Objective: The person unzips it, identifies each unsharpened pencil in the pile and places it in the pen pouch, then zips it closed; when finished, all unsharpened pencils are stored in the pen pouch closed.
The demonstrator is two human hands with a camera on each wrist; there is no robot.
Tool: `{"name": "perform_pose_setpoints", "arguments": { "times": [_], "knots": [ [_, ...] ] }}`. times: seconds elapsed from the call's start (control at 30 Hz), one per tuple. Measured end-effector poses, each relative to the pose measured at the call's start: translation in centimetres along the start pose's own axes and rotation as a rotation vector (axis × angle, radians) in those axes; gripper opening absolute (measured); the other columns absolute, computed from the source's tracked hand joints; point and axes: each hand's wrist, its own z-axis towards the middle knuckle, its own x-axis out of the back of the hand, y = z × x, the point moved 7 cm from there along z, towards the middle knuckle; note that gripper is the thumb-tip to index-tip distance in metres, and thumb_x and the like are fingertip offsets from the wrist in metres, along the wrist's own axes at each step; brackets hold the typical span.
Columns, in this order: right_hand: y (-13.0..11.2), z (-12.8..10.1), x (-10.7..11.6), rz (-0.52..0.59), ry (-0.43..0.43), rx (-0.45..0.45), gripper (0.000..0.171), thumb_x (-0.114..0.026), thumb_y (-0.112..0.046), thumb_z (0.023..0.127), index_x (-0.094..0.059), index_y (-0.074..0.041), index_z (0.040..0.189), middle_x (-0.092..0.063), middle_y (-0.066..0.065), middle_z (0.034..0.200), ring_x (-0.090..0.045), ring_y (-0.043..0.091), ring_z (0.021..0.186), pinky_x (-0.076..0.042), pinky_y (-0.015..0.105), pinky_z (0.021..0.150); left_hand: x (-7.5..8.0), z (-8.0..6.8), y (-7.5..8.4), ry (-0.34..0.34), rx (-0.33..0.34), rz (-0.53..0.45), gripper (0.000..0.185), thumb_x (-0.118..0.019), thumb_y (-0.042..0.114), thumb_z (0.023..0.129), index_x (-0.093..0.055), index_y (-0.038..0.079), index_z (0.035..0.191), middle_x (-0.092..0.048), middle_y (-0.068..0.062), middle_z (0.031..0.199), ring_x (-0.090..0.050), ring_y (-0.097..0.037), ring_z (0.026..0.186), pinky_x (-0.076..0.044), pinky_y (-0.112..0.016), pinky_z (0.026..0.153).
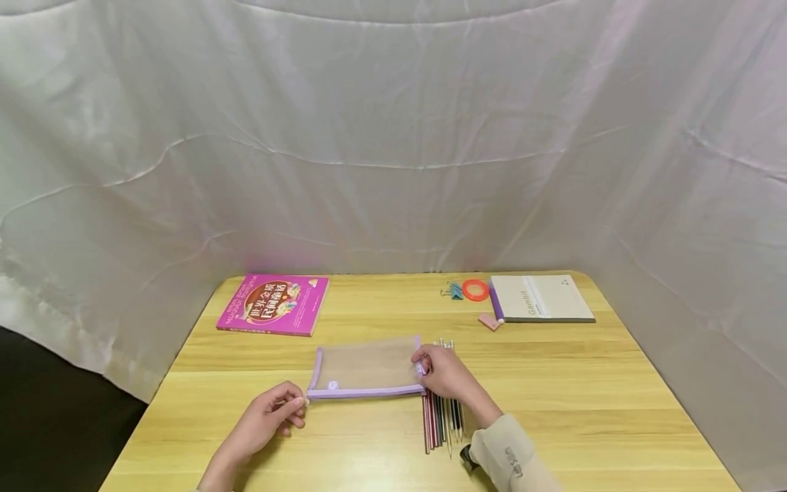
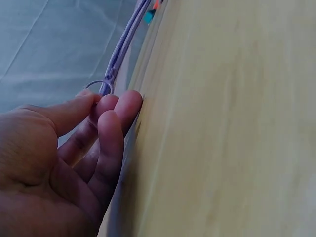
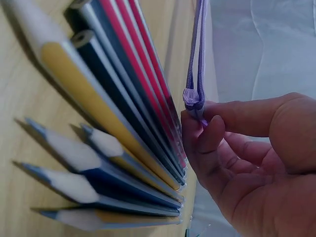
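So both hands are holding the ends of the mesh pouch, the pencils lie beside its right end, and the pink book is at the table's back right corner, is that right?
Not quite. In the head view the pink book lies at the back left corner; the grey notebook is at the back right. The rest holds: the left hand and right hand each have a grip on an end of the mesh pouch, with the pencils beside its right end.
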Motion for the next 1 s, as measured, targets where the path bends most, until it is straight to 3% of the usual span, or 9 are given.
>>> {"name": "perform_pose_setpoints", "arguments": {
  "times": [0.4, 1.0],
  "knots": [
    [0.47, -0.05, 0.06, 0.061, -0.03, -0.025, 0.034, -0.07, 0.015, 0.078, -0.069, 0.001, 0.109, -0.057, 0.006, 0.081, -0.048, 0.015, 0.072, -0.04, 0.023, 0.062, 0.65, 0.27, -0.51, 0.008, 0.026, -0.006, 0.022, -0.058, 0.02, 0.106, -0.061, -0.001, 0.109, -0.065, -0.016, 0.095, -0.071, -0.018, 0.081, -0.061, -0.031, 0.065],
    [0.38, 0.24, -0.38, 0.006, -0.012, -0.01, 0.036, -0.07, 0.013, 0.076, -0.069, -0.001, 0.109, -0.058, 0.003, 0.08, -0.05, 0.014, 0.072, -0.042, 0.024, 0.063, 0.88, 0.45, -0.41, 0.062, 0.051, 0.033, 0.015, -0.059, 0.015, 0.105, -0.061, 0.001, 0.106, -0.066, -0.014, 0.093, -0.071, -0.018, 0.077, -0.061, -0.031, 0.063]
  ]
}}
